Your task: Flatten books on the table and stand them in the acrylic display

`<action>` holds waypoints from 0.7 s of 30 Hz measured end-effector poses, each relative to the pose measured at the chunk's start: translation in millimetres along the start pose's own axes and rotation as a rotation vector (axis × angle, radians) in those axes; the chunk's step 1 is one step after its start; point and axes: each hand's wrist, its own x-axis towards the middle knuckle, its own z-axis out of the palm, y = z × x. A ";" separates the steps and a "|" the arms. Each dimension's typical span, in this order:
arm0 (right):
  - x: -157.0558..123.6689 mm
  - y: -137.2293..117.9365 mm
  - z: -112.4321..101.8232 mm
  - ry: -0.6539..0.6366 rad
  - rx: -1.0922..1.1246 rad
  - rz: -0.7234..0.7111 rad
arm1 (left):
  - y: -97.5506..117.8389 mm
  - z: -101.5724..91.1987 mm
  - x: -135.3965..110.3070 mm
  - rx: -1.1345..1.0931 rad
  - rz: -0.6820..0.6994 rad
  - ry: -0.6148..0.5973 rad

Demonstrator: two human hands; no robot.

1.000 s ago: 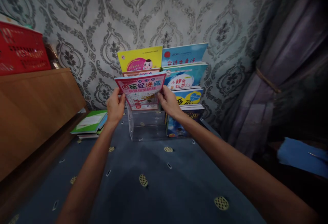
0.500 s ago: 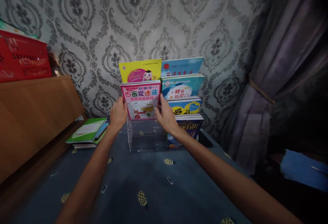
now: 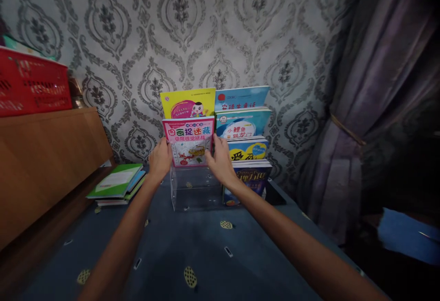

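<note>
**A pink book (image 3: 189, 144) held upright at a clear stand (image 3: 197, 193)**

A person's two bare arms reach forward over a dark blue cloth (image 3: 158, 264) dotted with yellow pineapple shapes. The left hand (image 3: 160, 159) grips the left edge of the pink book; its fingertips are partly hidden behind the cover. The right hand (image 3: 220, 161) grips the opposite edge, with its thumb on the front. The book stands nearly upright in the left column of the stepped stand, its cover facing the person, just in front of a taller yellow book (image 3: 187, 102). Whether its lower edge rests on the stand cannot be told. Below it, the near part of that column shows see-through plastic.

The right column holds four rows of books, from far to near: a light blue book (image 3: 245, 97), a teal book (image 3: 259, 125), a blue-and-yellow book (image 3: 249, 150) and a dark blue book (image 3: 254, 184), the last partly covered by the right arm.

To the left, a small pile of books (image 3: 115, 181) lies flat, a green one on top. Beyond it, a red basket (image 3: 34, 83) sits on a wooden cabinet (image 3: 51, 163). Grey patterned wallpaper (image 3: 220, 30) fills the far side, and a tied purple-grey curtain (image 3: 343, 177) hangs at right.
</note>
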 end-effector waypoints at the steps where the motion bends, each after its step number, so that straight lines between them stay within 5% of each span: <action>1: 1.9 -0.6 0.0 0.002 -0.007 0.019 | -0.1 0.6 0.3 0.008 -0.003 0.003; 11: 17.5 -1.7 2.6 -0.026 0.213 0.231 | -3.2 3.6 1.9 0.007 0.024 0.010; 21: 20.5 -1.2 11.1 0.016 0.308 0.277 | -0.8 9.2 0.6 -0.015 0.020 0.053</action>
